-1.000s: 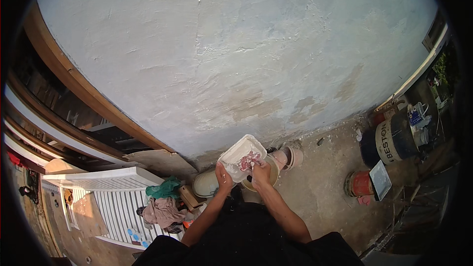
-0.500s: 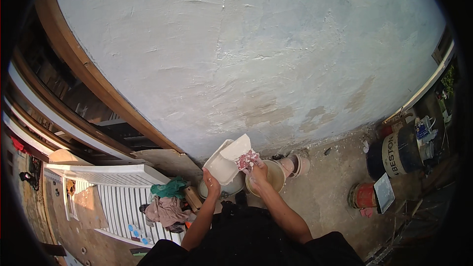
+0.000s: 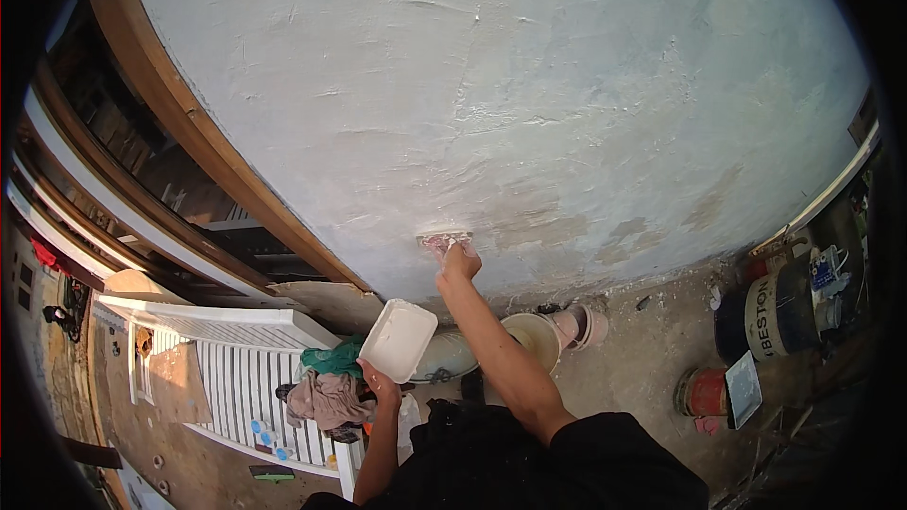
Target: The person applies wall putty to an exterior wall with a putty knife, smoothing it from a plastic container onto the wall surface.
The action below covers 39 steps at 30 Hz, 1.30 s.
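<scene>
Right hand (image 3: 460, 262): fingers closed around a flat spreader (image 3: 439, 240), reddish at the grip and smeared with white, its pale edge set against the lower part of the wall (image 3: 378, 85), just left of a brownish bare patch (image 3: 548, 227); forearm stretched forward. Left hand (image 3: 380, 382): grasping a shallow white tray (image 3: 399, 340), rectangular with rounded corners, by its near edge; tray held off to the left of the right forearm, hollow side toward the viewer. Wall surface: pale blue-grey, uneven, with raised ridges. Below the hands, on the ground: one greyish basin (image 3: 453, 351), partly covered by the right forearm; one yellowish bucket (image 3: 548, 345), to the right of that forearm; one pinkish pot (image 3: 593, 326) beside the bucket. At left: white slatted furniture (image 3: 227, 378), bearing a green cloth (image 3: 326, 359) and a dull pink cloth (image 3: 321, 401), the two touching; brown wooden frame (image 3: 213, 151) along the wall's edge. At right: dark drum (image 3: 792, 312) with a cream band; red can (image 3: 702, 392) near it, a pale flat panel (image 3: 744, 387) at its side.
</scene>
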Each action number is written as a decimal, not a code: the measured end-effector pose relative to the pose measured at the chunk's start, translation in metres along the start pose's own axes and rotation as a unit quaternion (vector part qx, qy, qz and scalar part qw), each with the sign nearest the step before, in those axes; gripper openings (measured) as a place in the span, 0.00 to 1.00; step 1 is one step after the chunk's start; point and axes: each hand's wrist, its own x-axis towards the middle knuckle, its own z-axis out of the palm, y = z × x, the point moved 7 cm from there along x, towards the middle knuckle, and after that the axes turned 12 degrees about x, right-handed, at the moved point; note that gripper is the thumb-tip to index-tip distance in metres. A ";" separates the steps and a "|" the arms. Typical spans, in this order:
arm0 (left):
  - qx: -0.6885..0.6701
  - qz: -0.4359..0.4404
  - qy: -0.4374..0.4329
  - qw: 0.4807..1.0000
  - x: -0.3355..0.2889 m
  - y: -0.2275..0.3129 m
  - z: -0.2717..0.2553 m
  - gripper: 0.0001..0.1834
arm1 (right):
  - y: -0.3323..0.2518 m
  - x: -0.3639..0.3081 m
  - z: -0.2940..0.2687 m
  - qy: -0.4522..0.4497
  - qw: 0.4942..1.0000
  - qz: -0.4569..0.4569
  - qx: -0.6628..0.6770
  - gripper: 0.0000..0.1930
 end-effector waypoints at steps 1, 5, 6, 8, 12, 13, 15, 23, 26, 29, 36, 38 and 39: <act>-0.008 0.009 -0.009 1.000 -0.001 0.003 -0.001 0.34 | -0.005 0.000 0.001 -0.019 1.000 -0.001 -0.002 0.13; -0.023 0.004 0.019 1.000 0.002 0.006 -0.007 0.34 | -0.033 -0.011 -0.018 -0.103 0.993 0.047 -0.046 0.11; -0.027 0.011 0.030 0.999 0.001 0.008 -0.010 0.34 | -0.037 -0.013 -0.029 -0.120 0.989 0.065 -0.056 0.11; -0.032 0.017 0.039 0.999 0.004 0.008 -0.013 0.34 | -0.045 0.001 -0.066 -0.104 0.989 0.057 -0.091 0.11; -0.042 0.011 0.030 0.999 0.006 0.002 -0.014 0.33 | -0.017 0.061 -0.118 -0.066 0.991 0.047 -0.106 0.11; -0.036 0.009 0.031 0.999 0.005 0.002 -0.014 0.33 | -0.001 0.074 -0.126 -0.030 0.992 0.067 -0.099 0.12; -0.022 0.012 0.025 0.999 0.001 0.008 -0.012 0.33 | 0.022 0.083 -0.127 0.006 0.992 0.087 -0.091 0.12; -0.002 0.005 0.030 1.000 -0.003 0.021 -0.016 0.33 | 0.018 0.046 -0.039 -0.060 0.995 0.069 0.031 0.11; 0.008 0.005 0.037 0.999 -0.003 0.024 -0.011 0.35 | -0.005 0.023 -0.019 -0.117 0.991 0.057 0.042 0.13; 0.012 -0.009 0.050 0.999 -0.004 0.022 -0.011 0.35 | -0.025 0.013 -0.017 -0.100 0.991 0.077 0.035 0.12; -0.003 0.029 0.042 0.999 -0.011 0.020 -0.020 0.35 | -0.051 0.003 -0.075 -0.125 0.988 0.058 -0.065 0.11; -0.003 0.018 0.042 0.999 -0.014 0.020 -0.018 0.35 | -0.036 0.029 -0.106 -0.059 0.993 0.069 -0.074 0.12; -0.015 0.014 0.038 0.999 -0.016 0.021 -0.016 0.34 | -0.026 0.045 -0.112 -0.060 0.993 0.067 -0.072 0.12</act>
